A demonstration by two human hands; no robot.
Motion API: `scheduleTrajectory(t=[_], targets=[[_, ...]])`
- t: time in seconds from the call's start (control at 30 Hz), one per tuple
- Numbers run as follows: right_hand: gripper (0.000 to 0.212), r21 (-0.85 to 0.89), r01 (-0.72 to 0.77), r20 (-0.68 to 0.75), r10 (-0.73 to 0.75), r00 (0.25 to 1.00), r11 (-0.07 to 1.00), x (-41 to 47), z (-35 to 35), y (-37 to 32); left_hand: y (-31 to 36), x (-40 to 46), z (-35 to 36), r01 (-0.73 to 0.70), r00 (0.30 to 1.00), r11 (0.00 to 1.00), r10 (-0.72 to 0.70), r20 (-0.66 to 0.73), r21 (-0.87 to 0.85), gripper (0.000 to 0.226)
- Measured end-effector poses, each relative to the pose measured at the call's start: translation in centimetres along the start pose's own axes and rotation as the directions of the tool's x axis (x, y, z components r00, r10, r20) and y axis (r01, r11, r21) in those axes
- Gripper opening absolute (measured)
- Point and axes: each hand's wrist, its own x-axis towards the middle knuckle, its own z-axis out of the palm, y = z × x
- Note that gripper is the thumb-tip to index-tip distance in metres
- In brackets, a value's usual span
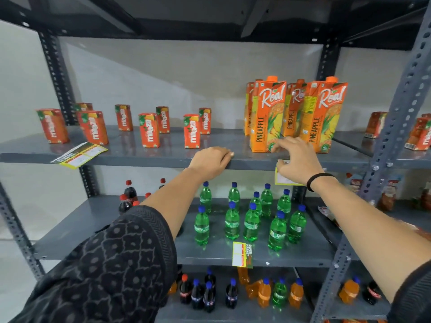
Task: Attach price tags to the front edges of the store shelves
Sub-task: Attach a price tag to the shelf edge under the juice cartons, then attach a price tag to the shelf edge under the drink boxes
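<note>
Orange pineapple juice cartons (268,117) stand just behind the right hand (295,159), with small red mango drink boxes (149,130) spread along the same shelf beyond and to the left of the left hand (211,162). Below both hands, green bottles with blue caps (251,221) cluster on the next shelf down, dark cola bottles (127,197) stand left of the left forearm, and lower still there are orange, green and dark bottles (264,292).

The rack is grey painted metal with perforated uprights (396,117) against a pale wall.

The left hand lies palm down, fingers together and curled over the front edge of the upper shelf (140,163), holding nothing. The right hand, a black band (317,179) at its wrist, has its fingers spread and presses a yellow-edged price tag (283,180) against that front edge; most of the tag is hidden under the palm. A sheet of price tags (79,155) lies on the shelf well left of the left hand, and another tag (242,254) hangs on the edge of the shelf below.
</note>
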Motion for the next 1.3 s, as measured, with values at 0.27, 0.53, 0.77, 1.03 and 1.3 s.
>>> scheduleTrajectory(t=[0.27,0.53,0.77,1.03,1.3], targets=[[0.017,0.304,0.220,-0.007,-0.229,0.973,0.927,5.0,5.6,-14.8,-11.7,-7.8,-7.5,0.035,0.958,0.997,-0.016,-0.287,0.063,0.028],[0.021,0.506,0.110,0.088,-0.178,0.980,0.855,8.9,13.2,-30.3,-30.6,-16.4,-16.1,0.294,0.903,0.944,-0.223,-0.369,0.150,0.024],[0.021,0.558,0.089,0.152,-0.208,0.966,0.825,14.5,16.7,-41.7,-38.7,-17.9,-16.8,0.342,0.937,0.922,-0.318,-0.147,0.183,0.030],[0.052,0.312,0.136,0.608,-0.307,0.732,0.940,17.6,18.5,-48.1,-41.6,-19.4,-16.2,0.177,0.984,0.963,-0.167,-0.065,0.205,0.047],[0.035,0.117,0.306,0.634,-0.308,0.709,0.945,18.6,17.8,-47.5,-41.5,-19.7,-15.6,0.204,0.973,0.965,-0.181,-0.143,0.166,0.045]])
